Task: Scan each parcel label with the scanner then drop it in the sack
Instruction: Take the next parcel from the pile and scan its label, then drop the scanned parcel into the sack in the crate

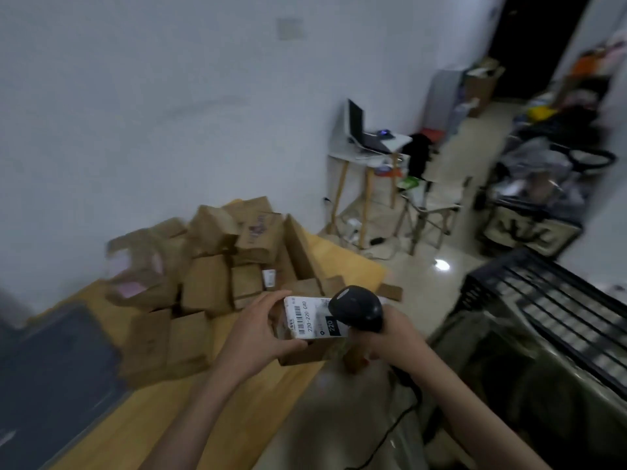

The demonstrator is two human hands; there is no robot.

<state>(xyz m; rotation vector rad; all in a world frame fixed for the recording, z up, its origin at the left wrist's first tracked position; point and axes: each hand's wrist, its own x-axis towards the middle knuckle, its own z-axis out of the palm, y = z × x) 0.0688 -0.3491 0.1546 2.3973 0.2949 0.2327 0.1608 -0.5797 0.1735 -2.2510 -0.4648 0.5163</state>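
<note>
My left hand grips a small brown cardboard parcel with a white barcode label facing up. A black handheld scanner is in my right hand, its head just right of the label and overlapping its edge; a black cable hangs from it. Both are held over the front right edge of the wooden table. A heap of several brown parcels lies on the table behind. A dark greenish sack stands open low at the right.
A dark mat lies on the table's left. Beside the sack stands a black wire crate. Farther back are a small white table with a laptop, a folding stool and cluttered goods along the right.
</note>
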